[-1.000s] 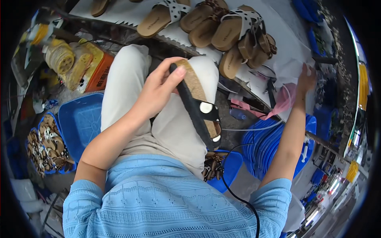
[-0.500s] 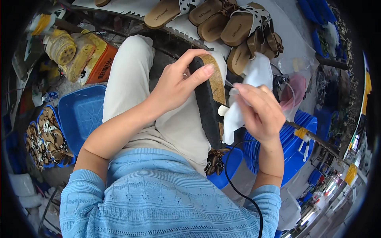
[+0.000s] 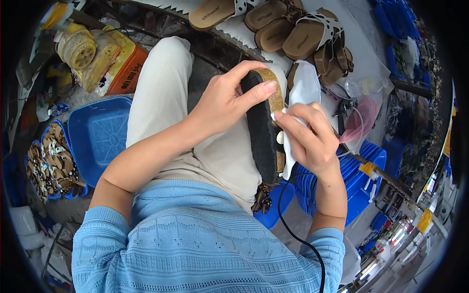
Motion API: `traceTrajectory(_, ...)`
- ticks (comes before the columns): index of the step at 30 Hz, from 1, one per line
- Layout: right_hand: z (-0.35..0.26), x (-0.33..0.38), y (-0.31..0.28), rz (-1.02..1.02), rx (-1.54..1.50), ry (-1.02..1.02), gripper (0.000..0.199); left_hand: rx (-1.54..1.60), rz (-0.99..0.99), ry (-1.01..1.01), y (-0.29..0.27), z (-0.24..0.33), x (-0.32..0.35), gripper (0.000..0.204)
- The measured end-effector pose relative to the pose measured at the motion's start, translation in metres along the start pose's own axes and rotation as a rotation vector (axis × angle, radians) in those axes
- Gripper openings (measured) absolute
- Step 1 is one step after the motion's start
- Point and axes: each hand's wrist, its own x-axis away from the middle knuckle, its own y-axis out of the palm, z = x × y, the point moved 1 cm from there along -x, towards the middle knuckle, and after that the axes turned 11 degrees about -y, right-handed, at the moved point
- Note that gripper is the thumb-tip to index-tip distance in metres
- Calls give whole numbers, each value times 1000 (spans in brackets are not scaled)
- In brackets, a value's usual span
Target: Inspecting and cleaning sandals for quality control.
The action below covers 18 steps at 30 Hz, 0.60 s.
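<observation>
A sandal [image 3: 260, 132] with a black sole and a cork-coloured edge is tilted on its side above my lap. My left hand [image 3: 227, 100] is closed round its far end, thumb on the cork side. A white cloth [image 3: 307, 87] is pinched in my right hand [image 3: 313, 136]; its fingertips press a fold to the sandal's cork edge, and part hangs below. A small pale round piece [image 3: 280, 137] shows at the sandal's side. Most of the sandal's upper face is hidden by the cloth and turned away.
Finished-looking sandals [image 3: 303, 40] lie on the white-covered bench ahead. On the left are a blue basin [image 3: 100, 139], baskets of sandal parts [image 3: 58, 163] and an orange-yellow container [image 3: 128, 66]. Stacked blue trays [image 3: 359, 185] stand at right; a black cable [image 3: 298, 237] crosses my right side.
My right hand has moved left, bringing the cloth from beside the sandal onto its cork edge. The left hand keeps its hold, and the sandal has shifted slightly right in view.
</observation>
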Motion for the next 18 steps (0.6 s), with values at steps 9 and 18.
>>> traceTrajectory(9,-1,6,-4,-45,-24,34,34,-22,-38,-53,1,2,-1,38)
traceTrajectory(18,0,3,-9,20,-275,374,21,-54,-38,-18,5,6,-3,39)
